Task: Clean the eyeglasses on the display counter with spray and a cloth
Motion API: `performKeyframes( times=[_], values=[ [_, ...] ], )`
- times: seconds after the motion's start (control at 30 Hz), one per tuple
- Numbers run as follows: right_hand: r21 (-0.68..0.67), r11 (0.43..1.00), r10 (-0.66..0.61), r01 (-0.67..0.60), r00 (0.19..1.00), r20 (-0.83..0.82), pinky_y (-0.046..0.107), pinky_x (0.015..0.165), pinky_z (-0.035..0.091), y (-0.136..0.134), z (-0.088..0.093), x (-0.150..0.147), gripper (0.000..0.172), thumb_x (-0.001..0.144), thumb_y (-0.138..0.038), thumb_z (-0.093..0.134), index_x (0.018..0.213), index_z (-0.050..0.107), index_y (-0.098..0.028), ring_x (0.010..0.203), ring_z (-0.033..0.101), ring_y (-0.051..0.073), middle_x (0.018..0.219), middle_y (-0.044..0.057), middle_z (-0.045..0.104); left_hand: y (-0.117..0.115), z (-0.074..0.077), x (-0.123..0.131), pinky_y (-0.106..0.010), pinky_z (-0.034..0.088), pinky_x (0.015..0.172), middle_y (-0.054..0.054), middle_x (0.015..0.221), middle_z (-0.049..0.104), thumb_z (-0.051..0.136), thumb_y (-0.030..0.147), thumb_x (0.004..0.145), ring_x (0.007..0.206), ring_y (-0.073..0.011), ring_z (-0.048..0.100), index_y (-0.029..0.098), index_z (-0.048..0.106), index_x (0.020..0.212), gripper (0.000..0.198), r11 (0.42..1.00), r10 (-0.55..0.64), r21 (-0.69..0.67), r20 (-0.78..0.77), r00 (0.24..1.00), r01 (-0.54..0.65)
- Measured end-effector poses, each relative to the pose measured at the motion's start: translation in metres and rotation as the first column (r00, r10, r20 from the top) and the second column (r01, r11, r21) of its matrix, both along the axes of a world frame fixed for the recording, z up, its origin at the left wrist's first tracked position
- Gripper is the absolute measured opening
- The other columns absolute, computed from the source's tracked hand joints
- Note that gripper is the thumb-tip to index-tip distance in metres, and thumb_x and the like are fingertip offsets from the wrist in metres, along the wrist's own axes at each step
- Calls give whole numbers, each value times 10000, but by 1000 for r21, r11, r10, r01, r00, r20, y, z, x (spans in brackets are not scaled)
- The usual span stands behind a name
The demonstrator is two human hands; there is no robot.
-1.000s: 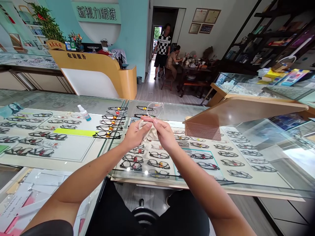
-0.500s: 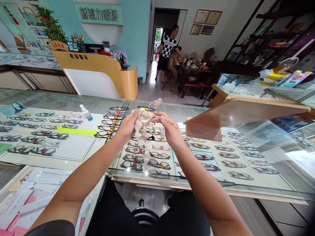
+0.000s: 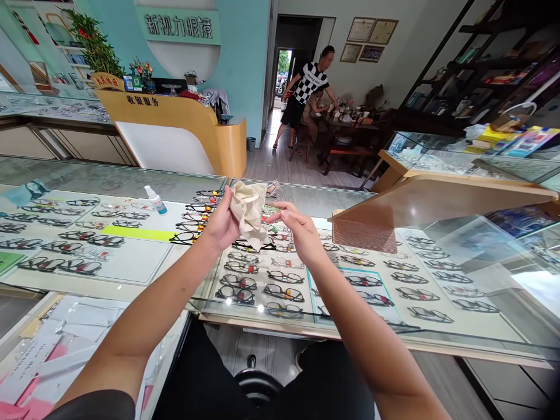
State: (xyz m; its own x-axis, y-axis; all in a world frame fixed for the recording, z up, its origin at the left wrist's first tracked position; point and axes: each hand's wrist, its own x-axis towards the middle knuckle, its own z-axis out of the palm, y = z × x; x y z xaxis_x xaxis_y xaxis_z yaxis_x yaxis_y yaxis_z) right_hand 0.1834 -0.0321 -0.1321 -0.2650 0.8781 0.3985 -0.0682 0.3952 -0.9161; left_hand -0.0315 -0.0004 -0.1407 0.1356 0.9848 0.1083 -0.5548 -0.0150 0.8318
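My left hand [image 3: 223,224] grips a crumpled beige cloth or tissue [image 3: 248,207], thumb on its near side, above the glass counter. Close by on the right, my right hand [image 3: 300,230] is closed in a pinch on clear-framed glasses [image 3: 276,188]. Part of the clear frame shows beyond the fingers; the cloth and fingers hide the rest. Beneath both hands, rows of eyeglasses [image 3: 285,276] lie in the display case. Several dark-framed glasses [image 3: 192,217] line up just left of my left hand.
A white spray bottle [image 3: 156,200] stands on the counter to the left. A tilted wooden panel [image 3: 437,201] rises at the right. Papers fill an open drawer [image 3: 83,332] at lower left. Two people [image 3: 308,87] are by a table at the back.
My left hand has shifted slightly left and opened out the cloth, which now stands higher. The right hand stays close to its place. The standing person at the back leans farther towards the table.
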Motion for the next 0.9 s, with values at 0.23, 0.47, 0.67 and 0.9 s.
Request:
performKeyframes(
  times=[0.23,0.47,0.67,0.9],
  values=[
    [-21,998,55,-54,996,70,559,1280,398,-2,-5,-4,536,990,-791,701,928,930,-311,1462,572,368,1327,95,717,-4,3,6,-485,656,1070,-155,1253,845,681,837,979,1354,-372,749,187,785,1285,725,999,19,43,-9,1000,-19],
    [38,998,51,-53,997,59,544,1343,348,-1,-8,-8,505,1022,-770,678,981,933,-336,1519,554,354,1473,85,675,-6,-4,11,-402,659,1018,-119,1105,861,814,793,911,1230,-320,801,187,786,1219,681,992,73,110,-95,993,-63],
    [84,995,49,-55,996,75,551,1352,341,-3,-10,-10,483,1037,-756,666,1002,931,-354,1506,561,343,1494,83,667,-1,-7,11,-355,648,863,-85,969,839,825,877,829,1046,-278,813,198,754,1069,723,984,155,106,-115,981,-143],
    [35,997,66,-70,993,100,549,1264,436,0,-11,-12,613,959,-865,675,911,917,-305,1323,622,353,1231,103,677,-11,-5,8,-269,443,537,-3,645,640,808,890,830,576,-141,560,190,688,826,710,975,79,223,-365,928,4]
  ],
)
